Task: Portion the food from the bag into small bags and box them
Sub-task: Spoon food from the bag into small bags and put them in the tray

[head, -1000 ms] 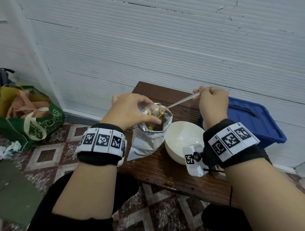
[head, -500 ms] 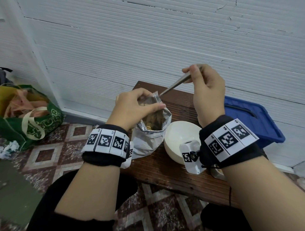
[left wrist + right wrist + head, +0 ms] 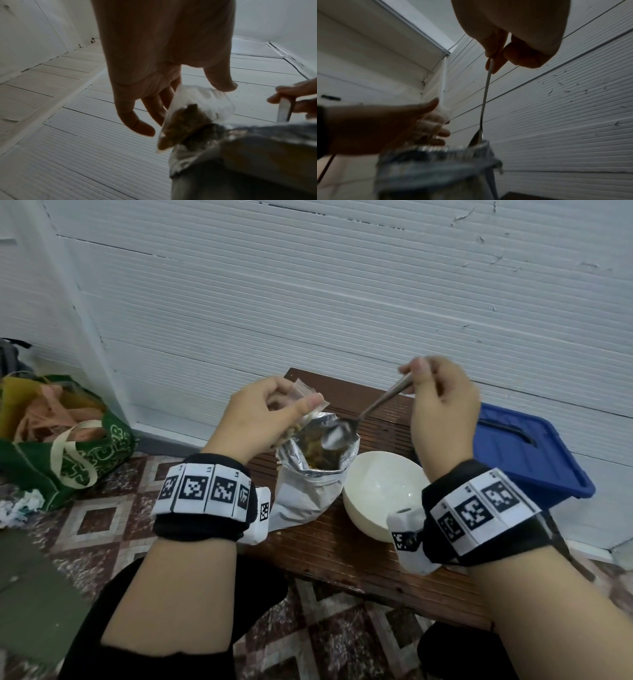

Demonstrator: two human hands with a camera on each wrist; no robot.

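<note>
L hand [image 3: 260,419] fingers pinching small bag [image 3: 193,117] rim over foil bag [image 3: 317,474] on tabletop | R hand [image 3: 442,412] gripping spoon [image 3: 363,419], dipping in | small bag prob. light, floppy, slippery; gripping at rim

1. Both bare forearms reach forward from black sleeves, each wrist wrapped in a black band carrying square black-and-white markers and a small white camera unit.
2. The left hand [image 3: 263,414] is raised, thumb and fingers [image 3: 221,81] pinching the top of a small clear bag [image 3: 193,115], the other fingers hanging loosely curled.
3. The right hand [image 3: 442,405] is lifted higher, fingers curled, pinching the end of a spoon [image 3: 363,416] handle.
</note>
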